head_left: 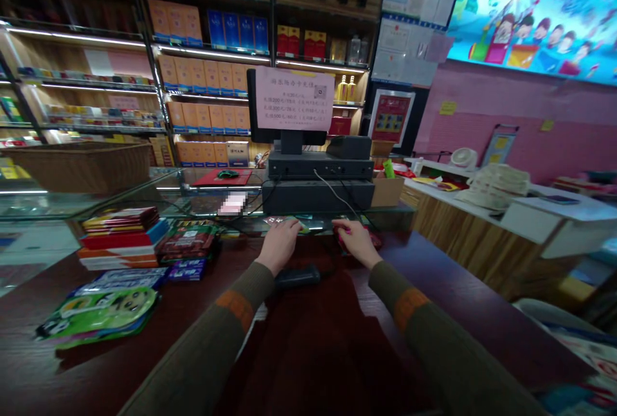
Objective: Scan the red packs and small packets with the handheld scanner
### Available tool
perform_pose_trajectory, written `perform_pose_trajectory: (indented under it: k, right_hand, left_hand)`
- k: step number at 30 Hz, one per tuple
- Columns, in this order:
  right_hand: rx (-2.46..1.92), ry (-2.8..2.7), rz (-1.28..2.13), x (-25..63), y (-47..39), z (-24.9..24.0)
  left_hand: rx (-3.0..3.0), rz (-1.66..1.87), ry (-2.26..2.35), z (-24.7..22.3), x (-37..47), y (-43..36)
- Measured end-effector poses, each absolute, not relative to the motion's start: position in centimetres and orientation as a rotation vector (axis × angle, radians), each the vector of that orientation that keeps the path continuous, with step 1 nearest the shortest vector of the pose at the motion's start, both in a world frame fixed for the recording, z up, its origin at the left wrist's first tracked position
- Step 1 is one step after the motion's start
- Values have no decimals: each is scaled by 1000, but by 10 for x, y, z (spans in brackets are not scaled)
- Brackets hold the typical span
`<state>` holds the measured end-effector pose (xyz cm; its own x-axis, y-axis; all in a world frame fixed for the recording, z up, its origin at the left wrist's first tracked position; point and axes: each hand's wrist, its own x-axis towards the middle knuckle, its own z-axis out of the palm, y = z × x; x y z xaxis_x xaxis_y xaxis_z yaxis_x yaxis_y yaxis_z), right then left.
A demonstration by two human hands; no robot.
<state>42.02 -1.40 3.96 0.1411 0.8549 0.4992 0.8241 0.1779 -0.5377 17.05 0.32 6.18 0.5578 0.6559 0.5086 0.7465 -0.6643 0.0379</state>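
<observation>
My left hand (280,244) reaches to the far edge of the dark counter, fingers curled together. Small colourful packaging (303,228) shows at its fingertips, mostly hidden, so I cannot tell what it is. To its right, my right hand (355,240) is closed on a shiny red packet (373,236) that shows on both sides of the fingers. A black handheld device (297,277), perhaps a scanner, lies on the counter between my forearms. Left of my hands are dark red-brown snack bags (189,240), purple packets (187,269) and a green panda-print pouch (103,313).
Stacked boxes (123,242) stand on the counter's left. Beyond my hands are a glass case, a dark cash drawer (315,196) with cables, and a monitor bearing a paper sign (295,99). A woven basket (81,165) sits left; a white-topped counter (544,210) stands right.
</observation>
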Motion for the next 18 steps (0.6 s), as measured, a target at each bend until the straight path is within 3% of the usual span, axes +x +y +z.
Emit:
perform_pose_trajectory:
  k: [18]
  right_hand:
    - [-1448,-1937,60,310,6,36]
  left_hand:
    - [-2341,-880,-1437,46,53,-10]
